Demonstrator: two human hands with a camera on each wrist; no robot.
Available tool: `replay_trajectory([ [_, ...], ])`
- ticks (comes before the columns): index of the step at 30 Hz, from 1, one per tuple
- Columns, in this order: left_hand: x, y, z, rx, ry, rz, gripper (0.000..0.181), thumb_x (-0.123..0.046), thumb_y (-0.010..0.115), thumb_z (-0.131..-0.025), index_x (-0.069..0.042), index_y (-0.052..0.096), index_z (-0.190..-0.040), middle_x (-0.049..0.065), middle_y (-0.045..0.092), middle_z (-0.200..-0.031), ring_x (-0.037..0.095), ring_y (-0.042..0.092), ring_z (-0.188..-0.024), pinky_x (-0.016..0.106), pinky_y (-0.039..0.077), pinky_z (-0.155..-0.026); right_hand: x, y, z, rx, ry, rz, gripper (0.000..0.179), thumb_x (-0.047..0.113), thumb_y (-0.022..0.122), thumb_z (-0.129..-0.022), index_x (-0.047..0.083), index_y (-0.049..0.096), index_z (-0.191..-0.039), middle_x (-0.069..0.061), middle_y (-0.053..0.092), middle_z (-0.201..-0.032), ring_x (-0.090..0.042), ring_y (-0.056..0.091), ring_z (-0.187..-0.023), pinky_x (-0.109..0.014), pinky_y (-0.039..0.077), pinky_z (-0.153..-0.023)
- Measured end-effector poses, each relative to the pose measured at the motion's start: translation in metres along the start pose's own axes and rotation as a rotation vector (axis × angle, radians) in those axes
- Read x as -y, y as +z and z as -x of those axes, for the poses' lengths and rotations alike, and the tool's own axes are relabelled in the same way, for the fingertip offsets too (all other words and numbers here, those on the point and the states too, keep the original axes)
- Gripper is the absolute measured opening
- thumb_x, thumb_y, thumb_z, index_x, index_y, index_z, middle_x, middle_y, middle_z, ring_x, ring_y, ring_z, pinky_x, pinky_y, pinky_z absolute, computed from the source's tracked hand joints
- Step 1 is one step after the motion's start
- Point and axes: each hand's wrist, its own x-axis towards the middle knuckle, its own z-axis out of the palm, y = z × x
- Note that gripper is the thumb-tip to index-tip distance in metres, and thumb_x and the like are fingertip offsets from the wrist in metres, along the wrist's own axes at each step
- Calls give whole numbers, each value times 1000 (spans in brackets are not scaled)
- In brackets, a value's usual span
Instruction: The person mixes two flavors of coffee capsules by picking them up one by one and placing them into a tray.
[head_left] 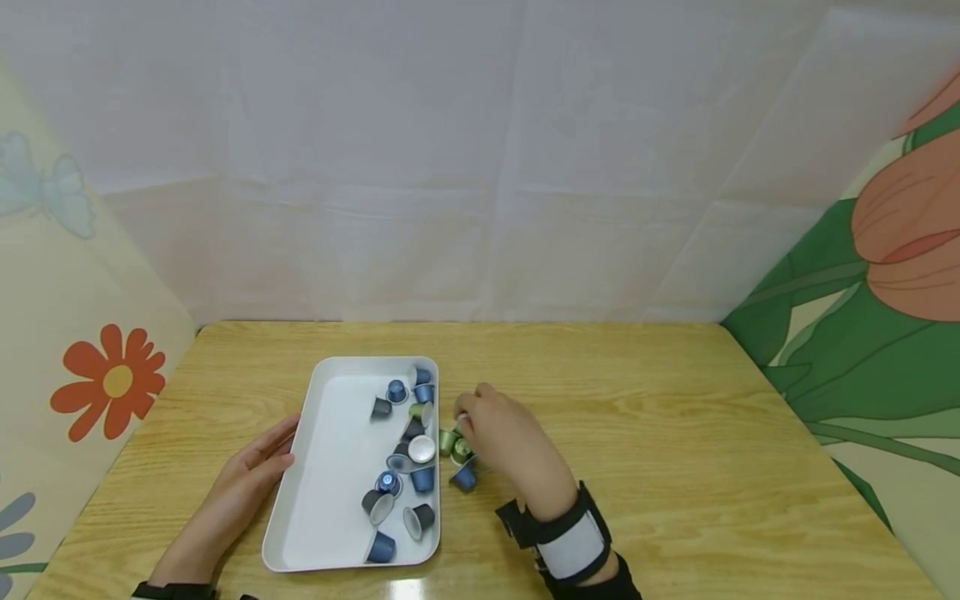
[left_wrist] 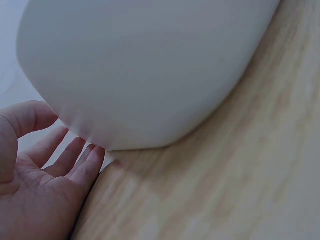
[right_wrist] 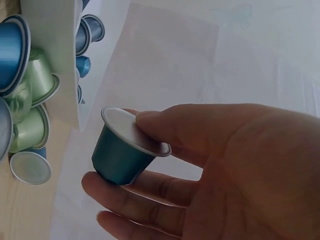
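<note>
My right hand is just right of the white tray. In the right wrist view its thumb and fingers pinch a teal coffee capsule, thumb on the pale lid. Below that hand, green capsules and a blue capsule lie on the table against the tray's right side. My left hand is at the tray's left edge. In the left wrist view its fairly straight fingers touch the tray's outer wall, with the thumb tip at the edge.
Blue, black and green capsules lie scattered in the tray's right half, among them a dark one and a blue one. The wooden table ends at a white cloth backdrop. Flower-patterned panels stand at both sides.
</note>
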Motion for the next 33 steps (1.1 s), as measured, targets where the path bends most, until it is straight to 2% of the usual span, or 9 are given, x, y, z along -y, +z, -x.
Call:
replay_trajectory([
  [6,1,-1,-1,-1,2,8,61,-12,50,-104,11,20,-152,13,31,-157,-9,45,-125,14,42,-98,5,-4,2,-5,-19,-15,17,15,59,-100,6,71,-106,-4,56,-89,-14,51,-74,-31,49,-65],
  [13,2,0,0,11,21,35,60,-8,50,-103,13,20,-151,-11,45,-144,-8,46,-124,14,43,-97,12,-10,6,9,-18,-27,18,16,62,-99,6,71,-110,-5,61,-96,-13,54,-77,-30,52,-69],
  [16,2,-1,0,14,23,39,60,-8,50,-103,13,19,-151,-14,46,-142,-8,46,-124,14,42,-97,15,-11,9,-6,-44,-22,18,15,62,-98,6,71,-111,-5,62,-97,-13,56,-79,-31,53,-71],
  [23,2,-1,0,6,17,26,61,-9,50,-103,13,20,-151,-12,45,-143,-8,46,-125,14,42,-97,20,-11,16,-24,-118,-27,20,9,68,-93,3,67,-112,-4,61,-95,-13,56,-79,-27,53,-69],
  [29,2,0,1,4,13,26,61,-10,51,-103,13,20,-151,-15,46,-141,-9,46,-124,14,43,-97,25,-11,18,-15,-158,-10,25,9,73,-90,3,68,-114,-6,64,-103,-17,62,-91,-30,54,-80],
  [33,2,0,0,2,10,11,61,-11,51,-103,12,21,-151,-5,42,-149,-9,46,-124,14,42,-97,30,-10,18,-2,-181,-10,24,7,72,-90,3,67,-113,-8,65,-107,-20,63,-96,-32,54,-84],
])
